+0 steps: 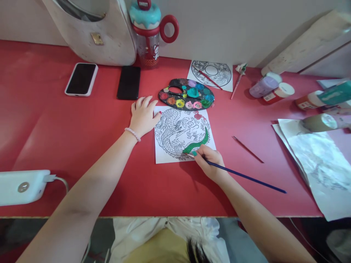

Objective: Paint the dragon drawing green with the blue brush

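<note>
A white sheet with a dragon line drawing (175, 126) lies on the red table. Part of the dragon's body is painted green, and a small red patch shows near the top right. My right hand (208, 160) grips a dark blue paintbrush (246, 177), its tip on the lower edge of the green part. My left hand (144, 116) rests with fingers spread at the sheet's left edge, the thumb on the paper. Just beyond the sheet sits a black paint palette (173, 81) with several colours in its wells.
Behind the palette lies a mandala-like print (201, 81) with a red brush (210, 79) on it. A thin brush (248, 149) lies to the right. Paint bottles (279, 93) and papers (323, 157) are at far right. Phones (81, 79), a cup (148, 44), a handbag (109, 40) and a power bank (24, 188) are leftward.
</note>
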`<act>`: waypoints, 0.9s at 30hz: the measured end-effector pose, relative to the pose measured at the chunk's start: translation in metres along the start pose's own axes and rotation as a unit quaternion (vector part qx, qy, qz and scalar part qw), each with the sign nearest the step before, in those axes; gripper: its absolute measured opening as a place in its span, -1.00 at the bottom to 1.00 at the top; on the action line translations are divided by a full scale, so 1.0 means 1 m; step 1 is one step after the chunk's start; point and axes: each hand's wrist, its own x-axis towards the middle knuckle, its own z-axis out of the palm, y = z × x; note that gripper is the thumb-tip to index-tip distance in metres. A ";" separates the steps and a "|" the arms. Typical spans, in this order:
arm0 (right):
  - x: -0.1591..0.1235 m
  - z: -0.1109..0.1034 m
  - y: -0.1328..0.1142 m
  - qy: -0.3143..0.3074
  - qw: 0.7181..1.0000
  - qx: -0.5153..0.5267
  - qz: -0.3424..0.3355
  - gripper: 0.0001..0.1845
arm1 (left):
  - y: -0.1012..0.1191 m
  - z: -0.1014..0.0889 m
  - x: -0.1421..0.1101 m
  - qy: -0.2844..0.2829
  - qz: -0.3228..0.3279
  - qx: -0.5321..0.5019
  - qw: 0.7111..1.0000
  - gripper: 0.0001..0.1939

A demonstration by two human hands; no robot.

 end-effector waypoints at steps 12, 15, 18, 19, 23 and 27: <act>0.001 0.000 -0.002 -0.001 1.000 0.000 0.002 -0.64 | 0.000 0.000 0.000 -0.002 0.002 -0.015 1.000 -0.57; 0.000 0.000 -0.001 0.002 1.000 0.004 0.007 -0.64 | 0.000 0.000 0.000 -0.002 -0.002 -0.014 1.000 -0.57; 0.000 0.000 0.001 -0.006 1.000 0.005 0.005 -0.66 | 0.000 0.000 0.000 -0.001 -0.004 -0.010 1.000 -0.58; 0.000 0.000 0.001 -0.011 1.000 0.005 0.003 -0.66 | 0.000 0.000 0.000 -0.001 -0.004 -0.009 1.000 -0.58; 0.000 0.000 -0.001 -0.008 1.000 0.003 -0.002 -0.65 | 0.000 0.000 0.000 -0.006 -0.001 -0.008 1.000 -0.57; 0.000 0.000 -0.002 -0.001 1.000 0.004 0.000 -0.65 | 0.000 -0.001 0.000 -0.009 0.000 -0.004 1.000 -0.57</act>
